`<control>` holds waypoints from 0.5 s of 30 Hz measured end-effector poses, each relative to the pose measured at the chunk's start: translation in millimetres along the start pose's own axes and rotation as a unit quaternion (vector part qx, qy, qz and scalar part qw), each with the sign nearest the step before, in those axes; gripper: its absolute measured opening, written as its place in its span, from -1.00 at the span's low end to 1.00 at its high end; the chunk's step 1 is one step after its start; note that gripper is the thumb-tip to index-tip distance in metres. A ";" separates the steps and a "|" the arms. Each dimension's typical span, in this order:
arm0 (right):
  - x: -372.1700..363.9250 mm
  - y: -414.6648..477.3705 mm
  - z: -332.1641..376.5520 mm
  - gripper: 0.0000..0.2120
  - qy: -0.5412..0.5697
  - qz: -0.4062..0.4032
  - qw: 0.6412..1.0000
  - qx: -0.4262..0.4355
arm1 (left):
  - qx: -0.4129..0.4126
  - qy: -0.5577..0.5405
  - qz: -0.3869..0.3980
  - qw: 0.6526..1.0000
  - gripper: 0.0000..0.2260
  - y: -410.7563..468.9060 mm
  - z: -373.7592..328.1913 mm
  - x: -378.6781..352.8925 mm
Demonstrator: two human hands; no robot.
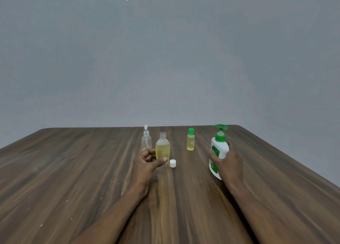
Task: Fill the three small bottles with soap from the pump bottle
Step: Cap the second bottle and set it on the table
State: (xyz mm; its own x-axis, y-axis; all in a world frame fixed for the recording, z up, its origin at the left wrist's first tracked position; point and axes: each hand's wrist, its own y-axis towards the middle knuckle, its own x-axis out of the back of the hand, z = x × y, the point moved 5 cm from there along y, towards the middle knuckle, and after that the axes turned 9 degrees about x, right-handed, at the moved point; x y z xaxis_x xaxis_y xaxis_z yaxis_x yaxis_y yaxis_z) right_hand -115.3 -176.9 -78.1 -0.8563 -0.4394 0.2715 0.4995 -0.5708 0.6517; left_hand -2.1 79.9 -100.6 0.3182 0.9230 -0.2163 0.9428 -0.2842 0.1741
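I had the pump bottle [219,149] at centre right of the frame, in my right hand [229,162], fingers wrapped round its white body below the green pump head. It sat tilted, its base toward me. I judged it the heaviest thing there, stiff plastic, likely slick if soap had run down it, so the waist under the collar seemed the safest hold.

My left hand [147,161] was curled round the lower half of the open round bottle [162,149] at the frame's centre, thumb across the front, fingers behind. The bottle stood upright on the table [73,170], largely full of yellow liquid, its neck uncapped. I took it to be light, thin-walled and easy to tip or squeeze, so a gentle hold low down suited it. Its white cap [173,163] lay just right of it, apart from the bottle.

Behind and left stood the clear bottle [146,139], seemingly empty, its flip top raised. Toward centre right stood the green-capped bottle [190,142], closed and yellow inside.

Both forearms came up from the bottom edge, the left resting on the table, wrist bent inward.
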 end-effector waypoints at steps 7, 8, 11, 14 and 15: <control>24.0 -10.7 53.7 -0.28 -0.046 -0.125 0.976 0.174 | 0.000 0.007 -0.002 1.000 -0.69 -0.8 -2.3 1.0; 26.0 -16.8 70.4 -0.37 -0.052 -0.147 0.957 0.244 | -0.001 0.010 -0.003 1.000 -0.69 -0.9 -2.9 1.0; -2.0 -31.8 96.9 -0.69 -0.075 -0.049 0.921 0.378 | -0.007 0.027 -0.002 1.000 -0.72 -0.2 -4.2 0.4; -64.5 -30.4 66.4 -0.72 -0.194 0.263 0.909 0.256 | -0.012 0.037 -0.002 0.999 -0.72 1.7 -3.0 0.4; -76.0 -26.5 55.2 -0.69 -0.198 0.309 0.908 0.200 | -0.013 0.037 -0.003 0.999 -0.72 2.6 -2.5 0.5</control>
State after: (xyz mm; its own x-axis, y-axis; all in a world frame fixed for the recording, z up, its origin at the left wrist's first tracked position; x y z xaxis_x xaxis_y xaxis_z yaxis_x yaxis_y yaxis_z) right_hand -70.7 -90.1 -76.9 -0.4486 -0.2603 0.8550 0.8809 0.0325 0.4721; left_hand 0.2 80.2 -97.8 0.3032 0.9416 -0.1463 0.9416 -0.2724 0.1980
